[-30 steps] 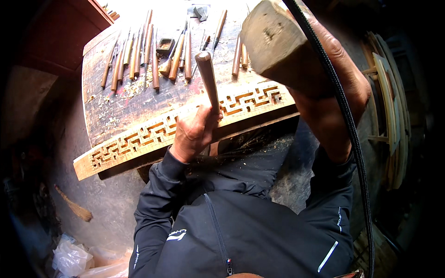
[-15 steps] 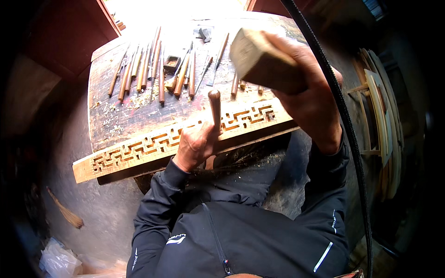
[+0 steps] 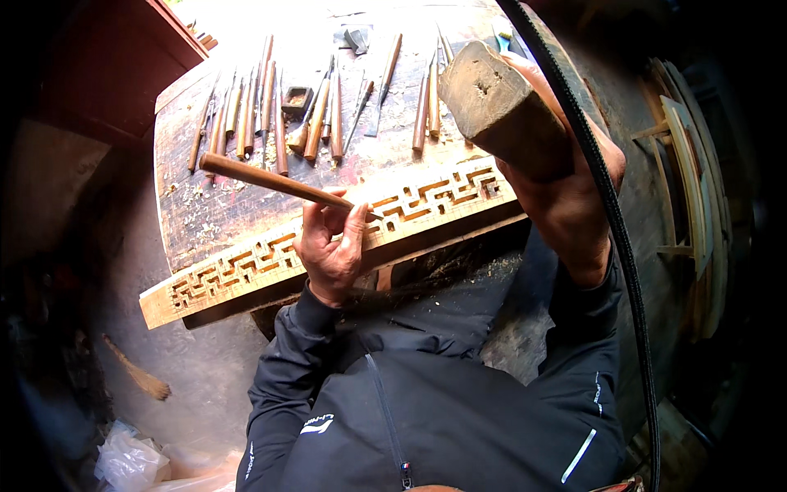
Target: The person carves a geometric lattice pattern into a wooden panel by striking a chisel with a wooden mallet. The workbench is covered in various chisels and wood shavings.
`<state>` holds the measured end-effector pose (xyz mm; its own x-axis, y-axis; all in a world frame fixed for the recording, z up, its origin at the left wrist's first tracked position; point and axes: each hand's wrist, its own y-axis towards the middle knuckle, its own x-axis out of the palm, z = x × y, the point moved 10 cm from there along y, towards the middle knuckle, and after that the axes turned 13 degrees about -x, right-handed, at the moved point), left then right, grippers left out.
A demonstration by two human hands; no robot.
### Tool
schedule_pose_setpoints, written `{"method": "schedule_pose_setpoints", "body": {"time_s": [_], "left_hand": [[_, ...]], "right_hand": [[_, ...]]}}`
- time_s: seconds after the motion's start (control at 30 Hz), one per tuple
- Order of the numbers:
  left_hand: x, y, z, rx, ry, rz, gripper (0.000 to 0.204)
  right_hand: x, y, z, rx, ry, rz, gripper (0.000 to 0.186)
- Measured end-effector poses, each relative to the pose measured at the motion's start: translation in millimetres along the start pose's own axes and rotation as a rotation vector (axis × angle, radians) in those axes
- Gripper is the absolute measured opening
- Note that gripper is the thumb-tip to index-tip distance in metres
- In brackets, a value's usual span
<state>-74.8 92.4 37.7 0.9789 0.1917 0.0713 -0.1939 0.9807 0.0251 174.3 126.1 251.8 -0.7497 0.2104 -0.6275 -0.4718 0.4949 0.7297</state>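
Our left hand (image 3: 332,250) pinches the slim, brown wooden-handled chisel (image 3: 279,182) low, likely light, stiff and best steered there, over the near, pale wooden fretwork board (image 3: 422,211), while our right hand (image 3: 570,190) grasps the probably heavy, blocky grey-brown mallet (image 3: 498,92).

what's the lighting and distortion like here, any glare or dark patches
Head view: glare bleaches the far edge of the workbench; head view: the outer corners fall to black, and shadow lies under the carved board; head view: the workbench's edges bow, fisheye style; head view: the carved board's cut pattern and the wooden mallet read clearly, without strong motion blur.
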Motion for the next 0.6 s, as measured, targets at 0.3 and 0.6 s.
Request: {"method": "schedule_pose_setpoints", "body": {"time_s": [0.3,0.6], "left_hand": [[4.8,-0.2,-1.2,0.026,0.183,-0.037,0.032],[9.7,-1.3,2.6,0.022,0.216,0.012,0.032]], "right_hand": [[-2.7,-9.8,6.2,0.084,-0.02,-0.028,0.068],[-4.5,-12.4,5.2,-0.003,-0.106,0.022,0.067]]}}
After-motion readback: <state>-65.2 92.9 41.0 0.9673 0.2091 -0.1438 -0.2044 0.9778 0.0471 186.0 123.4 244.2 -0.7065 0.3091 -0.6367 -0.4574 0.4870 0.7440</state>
